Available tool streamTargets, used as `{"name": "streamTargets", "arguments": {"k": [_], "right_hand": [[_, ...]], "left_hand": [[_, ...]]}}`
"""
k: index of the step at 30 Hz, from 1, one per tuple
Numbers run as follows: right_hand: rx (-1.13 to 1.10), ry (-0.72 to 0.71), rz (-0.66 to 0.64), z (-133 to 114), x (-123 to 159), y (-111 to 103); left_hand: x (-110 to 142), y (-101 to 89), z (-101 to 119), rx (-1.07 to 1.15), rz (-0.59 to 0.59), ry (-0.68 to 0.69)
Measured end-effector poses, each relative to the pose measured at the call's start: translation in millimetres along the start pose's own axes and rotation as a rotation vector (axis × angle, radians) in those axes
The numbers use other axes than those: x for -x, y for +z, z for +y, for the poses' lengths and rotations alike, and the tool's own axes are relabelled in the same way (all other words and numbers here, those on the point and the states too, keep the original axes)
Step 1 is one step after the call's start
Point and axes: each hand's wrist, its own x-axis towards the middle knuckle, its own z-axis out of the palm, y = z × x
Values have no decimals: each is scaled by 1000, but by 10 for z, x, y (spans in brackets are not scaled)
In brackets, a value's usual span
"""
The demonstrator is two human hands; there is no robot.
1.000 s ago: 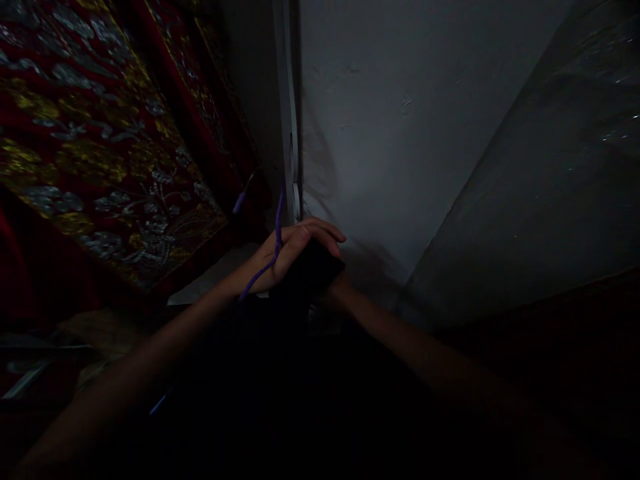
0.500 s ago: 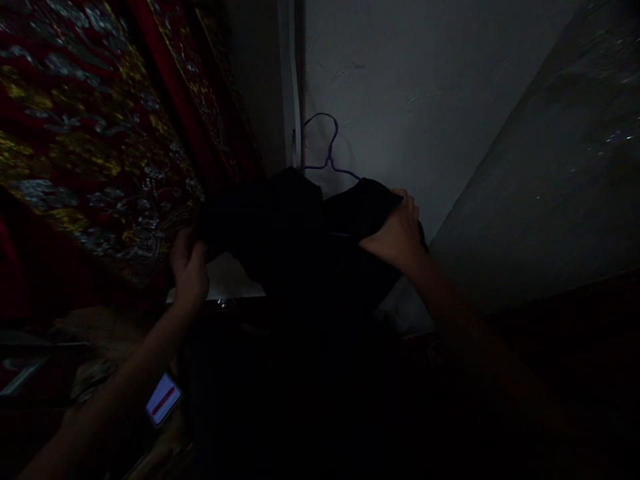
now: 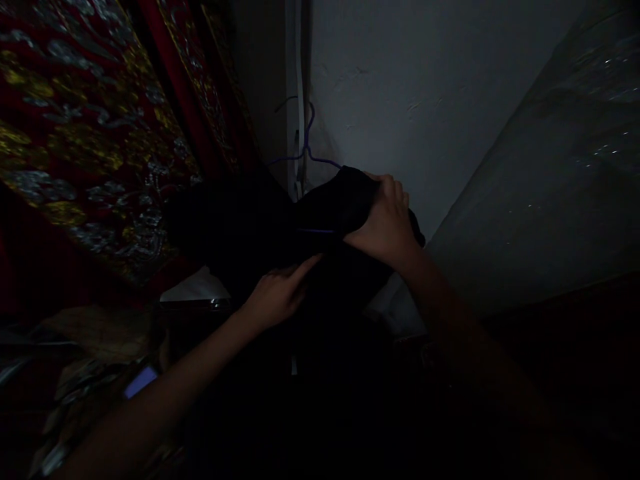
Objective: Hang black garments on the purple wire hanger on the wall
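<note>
A very dark shirt-like garment hangs on a thin purple clothes hanger, whose hook rises above the neckline. A stretch of the hanger's lower bar shows through the neck opening. My right hand is closed around the garment's right shoulder, thumb in front and fingers over the top. Lower down, my left hand is at the front of the garment, fingers curled on the cloth and one digit stretched toward the neck opening. Darkness hides the details of the fabric under it.
Red cloth with gold and silver embroidery hangs at the left. A pale wall stands behind, with a shiny plastic-like sheet at the right. A lit phone screen shows among clutter at lower left.
My left hand has let go of the left sleeve area and moved right to the garment's front. Hanger and garment have shifted slightly left in view; my right hand keeps its hold.
</note>
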Motion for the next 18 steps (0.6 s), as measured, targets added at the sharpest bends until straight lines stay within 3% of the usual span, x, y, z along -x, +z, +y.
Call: {"name": "streamTargets", "arguments": {"k": [5,10,12,14,15,18], "right_hand": [[-36,-64,-95,89,191,-61],[-144,-35,-30,104,473,-14],[-279,75,91,-18,684,94],[-477,284,190,-214,983,273],[-600,420,171,-329,1153,383],[-966,645,-259,-666,1621,727]], "left_hand": [[-34,-32,-69,-241,-87,-352],[186,137,-196,-125,-52,-276],[295,298,-192,-12,5,-263],[392,485,-153,108,109,-272],[433,579,-122,171,174,-276],[529,828,-3,339,373,-301]]}}
